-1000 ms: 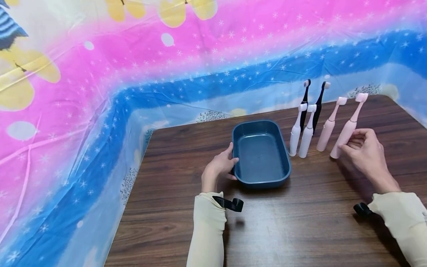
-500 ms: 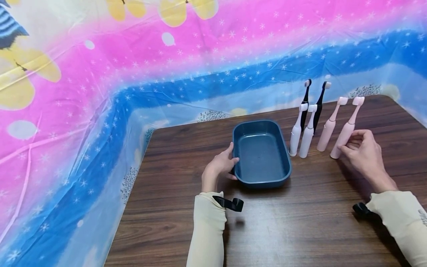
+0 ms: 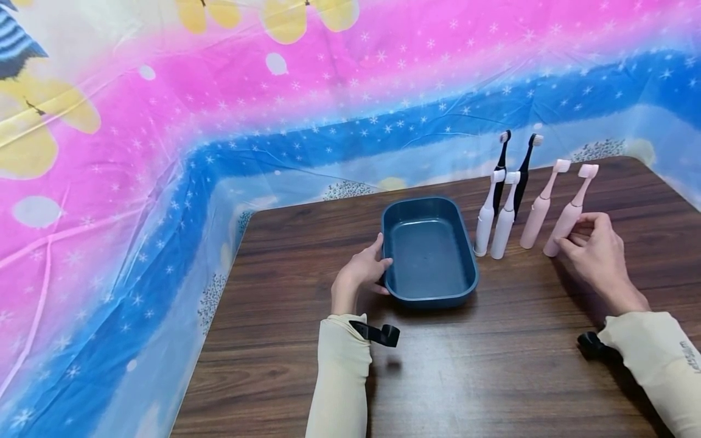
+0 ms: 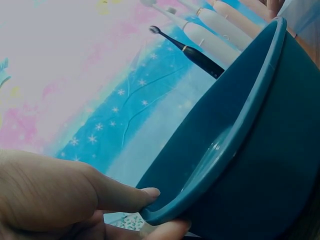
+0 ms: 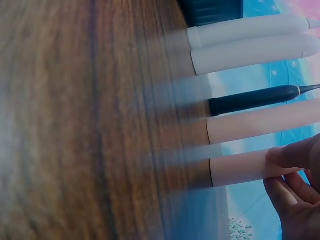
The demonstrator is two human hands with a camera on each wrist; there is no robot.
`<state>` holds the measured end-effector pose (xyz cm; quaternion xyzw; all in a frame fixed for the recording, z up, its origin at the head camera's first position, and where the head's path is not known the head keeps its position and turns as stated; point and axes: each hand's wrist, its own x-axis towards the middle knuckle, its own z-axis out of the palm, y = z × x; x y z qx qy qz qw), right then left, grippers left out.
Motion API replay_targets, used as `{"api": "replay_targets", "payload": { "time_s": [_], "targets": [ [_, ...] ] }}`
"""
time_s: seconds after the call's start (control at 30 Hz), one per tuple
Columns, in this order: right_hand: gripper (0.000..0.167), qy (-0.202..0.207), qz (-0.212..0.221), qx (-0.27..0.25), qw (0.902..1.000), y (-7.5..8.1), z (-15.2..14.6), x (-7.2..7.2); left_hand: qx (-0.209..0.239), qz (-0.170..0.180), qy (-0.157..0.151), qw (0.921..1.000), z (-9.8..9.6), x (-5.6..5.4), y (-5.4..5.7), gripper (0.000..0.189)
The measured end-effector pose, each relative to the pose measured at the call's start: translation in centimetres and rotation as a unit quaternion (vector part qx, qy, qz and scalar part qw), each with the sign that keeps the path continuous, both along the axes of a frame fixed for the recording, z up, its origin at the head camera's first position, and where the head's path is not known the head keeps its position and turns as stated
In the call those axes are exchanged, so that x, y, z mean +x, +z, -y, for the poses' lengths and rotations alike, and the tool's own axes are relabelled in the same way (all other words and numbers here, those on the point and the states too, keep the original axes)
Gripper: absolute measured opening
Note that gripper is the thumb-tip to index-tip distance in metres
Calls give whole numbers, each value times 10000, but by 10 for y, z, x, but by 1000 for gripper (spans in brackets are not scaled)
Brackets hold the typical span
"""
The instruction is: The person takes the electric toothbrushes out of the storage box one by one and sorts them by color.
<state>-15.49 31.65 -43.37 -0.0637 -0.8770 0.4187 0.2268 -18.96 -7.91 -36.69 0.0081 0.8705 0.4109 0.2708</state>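
My left hand (image 3: 358, 272) grips the left wall of a dark blue rectangular tub (image 3: 429, 261); in the left wrist view the thumb lies over its rim (image 4: 200, 182) and fingers are beneath. On the right, my right hand (image 3: 597, 255) pinches the handle of a pink electric toothbrush (image 3: 564, 228) low down, between thumb and fingers. That brush stands upright on the table, its base at the wood in the right wrist view. Beside it stands a second pink toothbrush (image 3: 537, 222). Two white toothbrushes (image 3: 502, 231) stand near the tub's right wall, with two black toothbrushes (image 3: 524, 170) behind them.
The dark wood table (image 3: 274, 365) ends at a back edge against a pink and blue patterned cloth (image 3: 328, 91). A black strap camera (image 3: 378, 334) sits on the left wrist, another black wrist camera (image 3: 594, 345) on the right.
The held pink toothbrush has shifted slightly left, its head now lower, and it lines up more with the other pink one. My right hand moved with it. The left hand and tub stayed put.
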Motion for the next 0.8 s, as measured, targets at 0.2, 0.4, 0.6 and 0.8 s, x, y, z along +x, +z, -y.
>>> {"api": "replay_targets", "payload": {
  "time_s": [0.2,0.4,0.6,0.8],
  "targets": [
    [49,-15,6,17,10000,0,1,-2,-12,-20,-13,10000,1,0,1,65],
    [50,-22,94,109,9999,2,2,-1,-31,-40,-15,10000,1,1,0,66],
    [50,-37,240,225,9995,1,0,1,-112,-106,-8,9999,1,0,-2,67],
    [50,-68,199,335,9992,1,1,1,-82,-126,5,9999,1,1,-2,67]
  ]
}}
